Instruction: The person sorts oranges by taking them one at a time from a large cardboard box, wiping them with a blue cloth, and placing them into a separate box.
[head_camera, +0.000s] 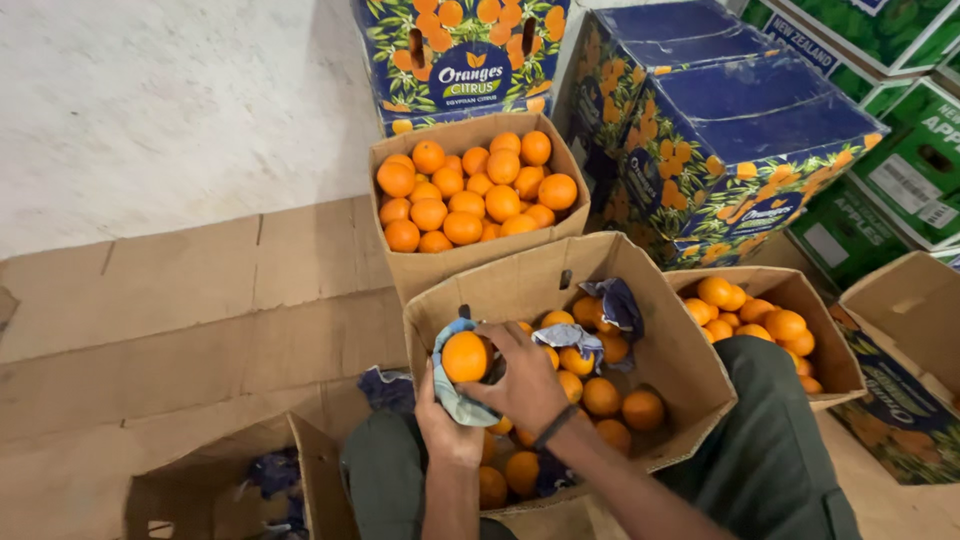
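Here, 2 hands wrap 1 orange (465, 356).
Left hand (447, 428) cups the blue paper (452, 400) beneath; right hand (522, 385) closes its grip over both, above the open box (690, 375).

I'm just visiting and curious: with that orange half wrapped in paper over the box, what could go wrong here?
1. The orange sits loosely in blue-grey paper between the left hand and right hand; a loose grip might drop it onto the fruit below and bruise it.
2. The open box rests tilted on the person's lap, so it may slide or spill.
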